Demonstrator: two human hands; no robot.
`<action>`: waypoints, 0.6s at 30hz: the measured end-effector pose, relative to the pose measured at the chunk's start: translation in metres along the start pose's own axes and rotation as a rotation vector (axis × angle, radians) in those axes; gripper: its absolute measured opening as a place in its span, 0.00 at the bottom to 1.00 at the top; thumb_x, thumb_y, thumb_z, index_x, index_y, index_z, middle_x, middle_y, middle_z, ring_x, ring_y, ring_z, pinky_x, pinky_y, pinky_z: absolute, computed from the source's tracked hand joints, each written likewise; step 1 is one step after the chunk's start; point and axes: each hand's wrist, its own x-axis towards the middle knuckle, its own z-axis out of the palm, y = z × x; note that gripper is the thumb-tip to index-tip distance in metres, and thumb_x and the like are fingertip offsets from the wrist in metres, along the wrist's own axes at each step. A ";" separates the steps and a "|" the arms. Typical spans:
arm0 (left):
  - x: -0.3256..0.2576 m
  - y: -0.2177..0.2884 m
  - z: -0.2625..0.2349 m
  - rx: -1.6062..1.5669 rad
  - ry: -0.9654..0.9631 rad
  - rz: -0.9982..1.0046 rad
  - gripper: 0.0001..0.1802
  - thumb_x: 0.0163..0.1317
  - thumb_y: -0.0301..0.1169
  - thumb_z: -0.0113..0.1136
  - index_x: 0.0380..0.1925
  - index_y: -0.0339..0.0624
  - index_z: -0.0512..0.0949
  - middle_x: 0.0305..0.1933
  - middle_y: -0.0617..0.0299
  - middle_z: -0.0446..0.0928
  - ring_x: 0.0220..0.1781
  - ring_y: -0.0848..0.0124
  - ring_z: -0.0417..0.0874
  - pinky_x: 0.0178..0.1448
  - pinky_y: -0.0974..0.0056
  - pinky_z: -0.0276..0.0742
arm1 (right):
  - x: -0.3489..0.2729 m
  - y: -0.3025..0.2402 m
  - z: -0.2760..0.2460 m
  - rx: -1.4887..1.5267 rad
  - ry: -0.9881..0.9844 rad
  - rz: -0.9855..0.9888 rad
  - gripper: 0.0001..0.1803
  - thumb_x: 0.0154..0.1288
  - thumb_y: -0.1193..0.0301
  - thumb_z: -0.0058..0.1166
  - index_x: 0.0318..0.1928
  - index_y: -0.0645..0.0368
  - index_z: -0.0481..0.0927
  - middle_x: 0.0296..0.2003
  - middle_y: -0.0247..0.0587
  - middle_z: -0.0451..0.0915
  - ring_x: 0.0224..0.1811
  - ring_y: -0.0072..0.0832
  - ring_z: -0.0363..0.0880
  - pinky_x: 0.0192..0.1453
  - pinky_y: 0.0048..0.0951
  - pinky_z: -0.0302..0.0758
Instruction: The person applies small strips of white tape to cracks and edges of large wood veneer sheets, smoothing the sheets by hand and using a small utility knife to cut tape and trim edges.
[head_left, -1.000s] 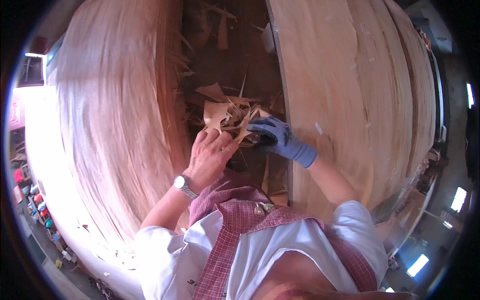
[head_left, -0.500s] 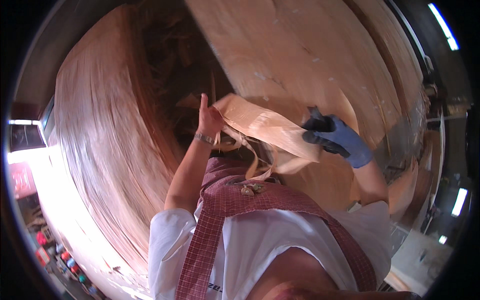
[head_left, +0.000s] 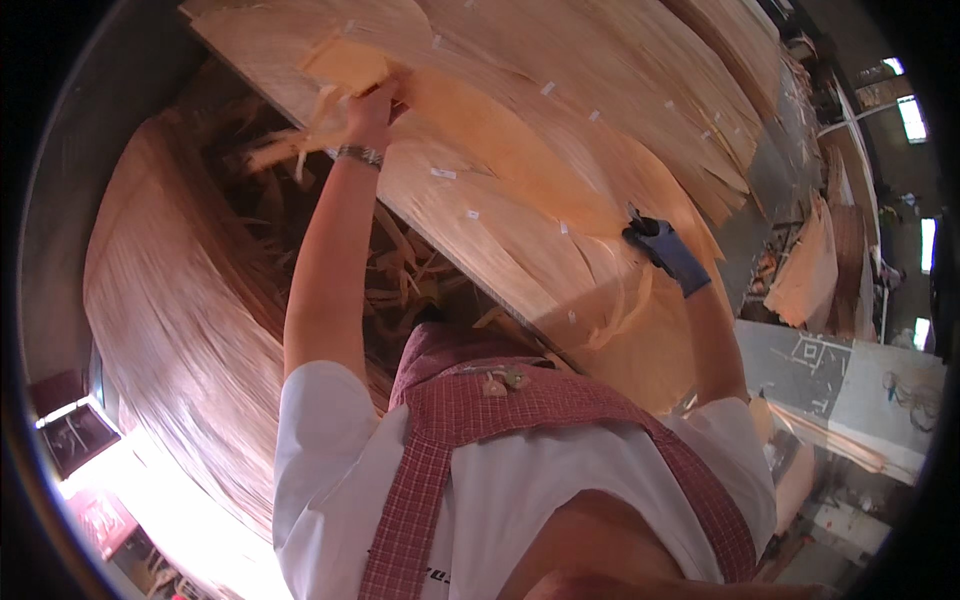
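A long, thin strip of wood veneer [head_left: 500, 150] stretches over the big stack of veneer sheets [head_left: 500, 235], bowed and glowing orange in the light. My left hand [head_left: 374, 108], bare with a watch at its wrist, is closed on the strip's far left part. Torn, ragged ends hang beside that hand. My right hand [head_left: 662, 248], in a blue glove with dark fingers, is closed at the strip's near right end. A small dark pointed shape shows at its fingertips; I cannot make out what it is. Small white tape pieces dot the stack's top sheet.
Another tall veneer stack [head_left: 180, 260] stands at my left. Between the stacks, veneer scraps [head_left: 400, 255] lie in a dark gap. To the right are a grey board [head_left: 800, 350] and upright veneer pieces [head_left: 808, 265].
Both hands held the strip close to my apron; now my left hand has reached far forward and left. The strip lies spread over the right stack, and my view has turned.
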 end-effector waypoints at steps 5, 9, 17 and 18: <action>0.020 -0.123 -0.003 -0.090 0.163 -0.146 0.17 0.56 0.23 0.70 0.46 0.41 0.78 0.43 0.63 0.81 0.40 0.71 0.84 0.34 0.61 0.83 | 0.042 0.051 0.000 -0.338 0.146 0.003 0.16 0.62 0.60 0.66 0.42 0.58 0.82 0.25 0.34 0.77 0.30 0.26 0.76 0.32 0.27 0.71; -0.006 -0.143 -0.003 -0.122 0.413 -0.117 0.20 0.55 0.19 0.69 0.48 0.38 0.76 0.46 0.62 0.80 0.42 0.70 0.83 0.37 0.63 0.83 | 0.052 -0.010 0.020 -0.618 0.522 -0.213 0.20 0.62 0.62 0.64 0.52 0.59 0.81 0.48 0.49 0.83 0.52 0.45 0.79 0.53 0.41 0.75; 0.002 -0.161 -0.029 -0.084 0.417 0.003 0.17 0.57 0.23 0.71 0.45 0.36 0.78 0.46 0.63 0.80 0.40 0.73 0.82 0.38 0.69 0.80 | 0.146 -0.112 0.168 0.004 0.064 -0.451 0.13 0.69 0.64 0.57 0.45 0.60 0.78 0.33 0.48 0.82 0.31 0.39 0.82 0.33 0.36 0.77; -0.002 -0.156 -0.021 -0.068 0.377 -0.079 0.15 0.58 0.25 0.71 0.44 0.36 0.78 0.44 0.64 0.80 0.38 0.73 0.82 0.37 0.69 0.79 | 0.157 -0.108 0.176 0.110 -0.030 -0.276 0.13 0.70 0.62 0.56 0.44 0.59 0.77 0.31 0.47 0.82 0.28 0.35 0.82 0.30 0.35 0.76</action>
